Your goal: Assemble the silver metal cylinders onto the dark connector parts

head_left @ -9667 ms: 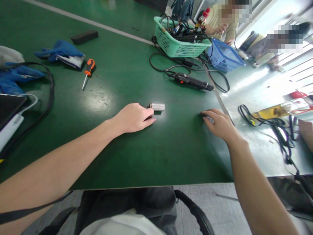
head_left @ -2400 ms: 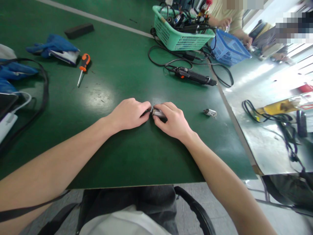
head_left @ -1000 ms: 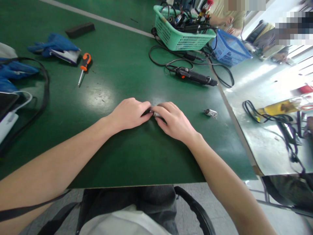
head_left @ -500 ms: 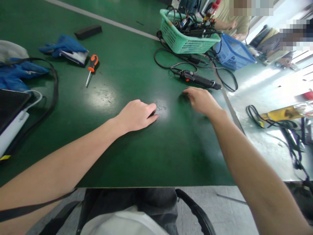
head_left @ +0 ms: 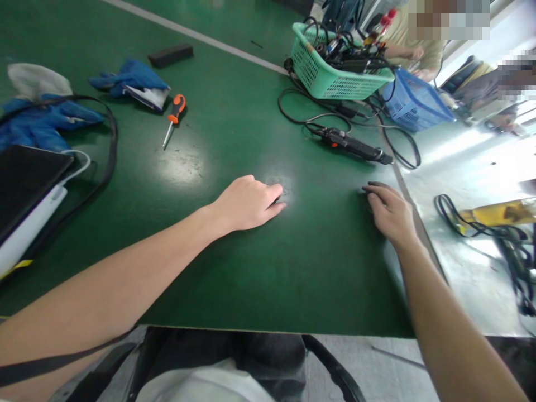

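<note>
My left hand (head_left: 251, 204) rests on the green tabletop (head_left: 268, 279) with its fingers curled in and thumb close to the index finger. A small dark gap shows between them; whether anything is inside is hidden. To the right, my right hand (head_left: 391, 215) lies low over the table near its right seam, fingers loosely stretched to the left and apart, nothing visible in them. Beyond it lies a black electric screwdriver (head_left: 355, 146) with its cord, not touched. An orange-and-black hand screwdriver (head_left: 173, 120) lies further off, up and left of my left hand.
A green basket (head_left: 339, 84) of cables and tools stands at the back, beside a blue basket (head_left: 419, 106). Blue gloves (head_left: 142, 81), a black block (head_left: 171, 56) and a dark-screened device (head_left: 33, 184) lie left. A co-worker's hands (head_left: 416, 61) are behind the baskets.
My right hand has moved right and nearer to me, away from the electric screwdriver. My left hand keeps its pose on the table. The view has shifted slightly.
</note>
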Demonstrator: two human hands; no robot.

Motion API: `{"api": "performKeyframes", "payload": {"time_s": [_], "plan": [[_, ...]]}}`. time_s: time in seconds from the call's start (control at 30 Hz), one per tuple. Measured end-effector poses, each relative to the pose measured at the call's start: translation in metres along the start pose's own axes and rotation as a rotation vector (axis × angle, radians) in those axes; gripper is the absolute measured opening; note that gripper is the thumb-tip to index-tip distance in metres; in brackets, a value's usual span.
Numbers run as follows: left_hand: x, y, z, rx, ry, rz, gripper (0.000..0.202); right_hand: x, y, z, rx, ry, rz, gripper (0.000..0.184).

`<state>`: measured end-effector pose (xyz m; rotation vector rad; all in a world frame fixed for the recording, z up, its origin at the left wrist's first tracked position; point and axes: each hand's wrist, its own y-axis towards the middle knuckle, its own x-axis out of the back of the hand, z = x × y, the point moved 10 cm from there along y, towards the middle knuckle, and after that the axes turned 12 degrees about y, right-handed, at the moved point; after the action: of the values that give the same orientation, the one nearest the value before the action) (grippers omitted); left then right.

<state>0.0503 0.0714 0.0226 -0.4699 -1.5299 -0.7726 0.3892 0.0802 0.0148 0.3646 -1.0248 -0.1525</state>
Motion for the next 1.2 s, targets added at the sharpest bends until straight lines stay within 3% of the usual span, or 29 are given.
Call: {"api": "performKeyframes", "payload": {"time_s": [0.1, 0.27, 0.5, 0.63, 0.9, 1.2], "plan": [[0.002, 0.0, -0.002, -0.004, 0.004, 0.001, 0.032, -0.007, -0.01, 0.024, -0.001, -0.076, -0.04, 0.037], [0.0, 0.001, -0.002, 0.0, 0.009, -0.004, 0.033, -0.039, -0.005, 0.078, 0.077, -0.115, 0.006, 0.04], [0.002, 0.001, 0.001, 0.075, 0.047, -0.042, 0.027, -0.094, 0.01, 0.163, 0.222, 0.106, 0.043, 0.035], [0.003, 0.001, 0.007, 0.162, 0.078, -0.056, 0.028, -0.111, 0.008, 0.205, 0.281, 0.189, 0.093, 0.036], [0.001, 0.004, 0.006, 0.167, 0.108, -0.04, 0.032, -0.113, 0.005, 0.214, 0.279, 0.233, 0.104, 0.036], [0.001, 0.006, 0.006, 0.164, 0.104, -0.035, 0.033, -0.084, -0.009, 0.209, 0.324, 0.187, 0.172, 0.039]]}}
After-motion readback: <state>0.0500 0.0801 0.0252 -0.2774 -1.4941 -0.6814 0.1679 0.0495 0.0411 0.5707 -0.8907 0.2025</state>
